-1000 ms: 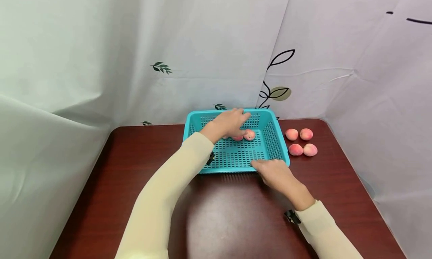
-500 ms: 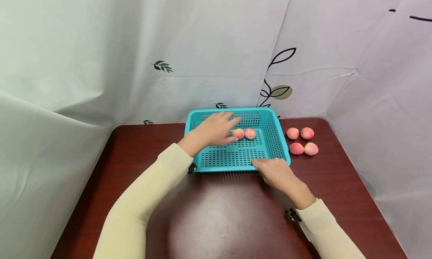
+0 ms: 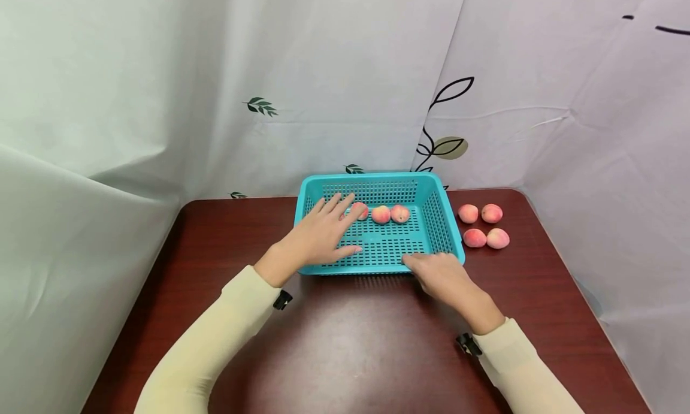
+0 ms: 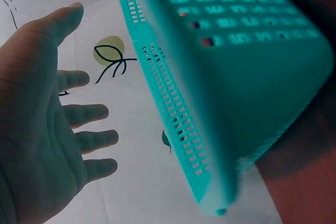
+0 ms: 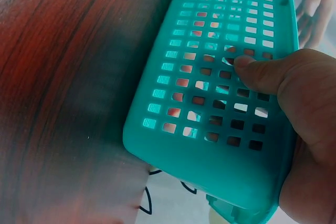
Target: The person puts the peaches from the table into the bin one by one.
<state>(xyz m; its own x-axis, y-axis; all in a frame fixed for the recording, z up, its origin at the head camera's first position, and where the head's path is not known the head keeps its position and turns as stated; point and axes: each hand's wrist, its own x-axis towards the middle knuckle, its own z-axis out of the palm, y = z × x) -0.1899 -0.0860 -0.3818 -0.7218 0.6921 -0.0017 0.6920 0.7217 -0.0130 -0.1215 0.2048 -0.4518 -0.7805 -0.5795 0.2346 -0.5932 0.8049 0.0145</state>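
Observation:
A turquoise perforated plastic basket [image 3: 377, 177] stands at the table's far edge. In it, toward the back, a row of peaches shows: the right one [image 3: 400, 214], the middle one [image 3: 380, 214] and the left one [image 3: 359, 210], partly covered by fingers. My left hand [image 3: 315, 235] hovers over the basket's left part, fingers spread and holding nothing; the left wrist view has its bare palm [image 4: 37, 108] beside the rim. My right hand [image 3: 443, 277] grips the front rim near the right corner. Its thumb [image 5: 262, 74] presses the outer wall, and the other fingers lie behind that wall.
Several more peaches [image 3: 475, 238] lie grouped on the dark red wooden table [image 3: 345, 354], just right of the basket. A white curtain [image 3: 334, 72] with leaf prints hangs behind the table and along both sides.
My left hand has drawn back leftward and toward me, away from the peaches, its fingers spreading; more of the row now shows. The right hand stays on the rim.

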